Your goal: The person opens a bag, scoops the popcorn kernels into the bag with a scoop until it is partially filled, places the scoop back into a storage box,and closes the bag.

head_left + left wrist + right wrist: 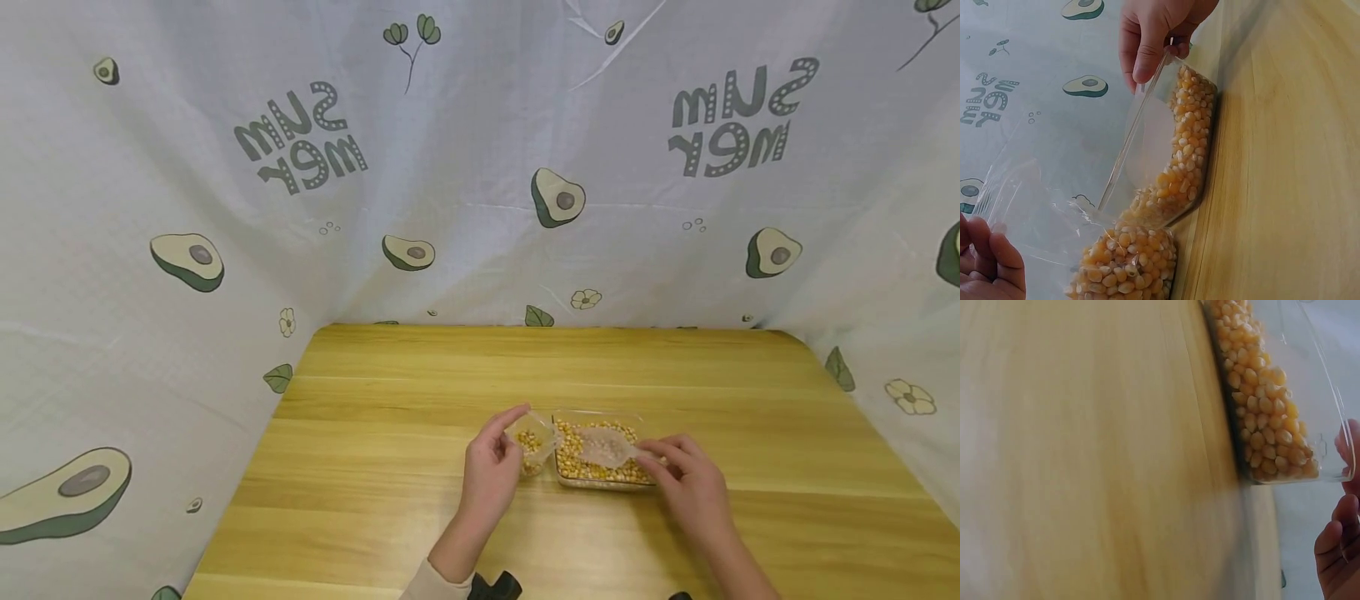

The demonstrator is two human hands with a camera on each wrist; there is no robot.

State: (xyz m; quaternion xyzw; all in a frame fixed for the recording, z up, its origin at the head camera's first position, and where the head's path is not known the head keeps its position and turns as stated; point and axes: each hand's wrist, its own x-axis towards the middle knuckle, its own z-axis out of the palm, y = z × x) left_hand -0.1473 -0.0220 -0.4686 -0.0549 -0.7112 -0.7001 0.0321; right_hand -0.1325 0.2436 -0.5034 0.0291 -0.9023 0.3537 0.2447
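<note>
My left hand [489,468] pinches the edge of a clear plastic zip bag [1022,194], whose mouth stands open. Corn kernels [1124,265] fill the bottom of the bag, which rests on the table against a clear rectangular glass container [600,414]. More yellow kernels [1266,419] lie in that container. The right hand [693,487] holds a translucent scoop [606,447] by its handle, between thumb and fingers. Its bowl is over the kernels in the container, tip toward the bag. In the left wrist view the scoop shows as a pale shape through the glass.
The wood-grain table [390,417] extends around the container and bag. A pale curtain [480,167] printed with avocados hangs behind it and along both sides. A small black object [497,586] shows at the bottom edge, beside the left sleeve [438,583].
</note>
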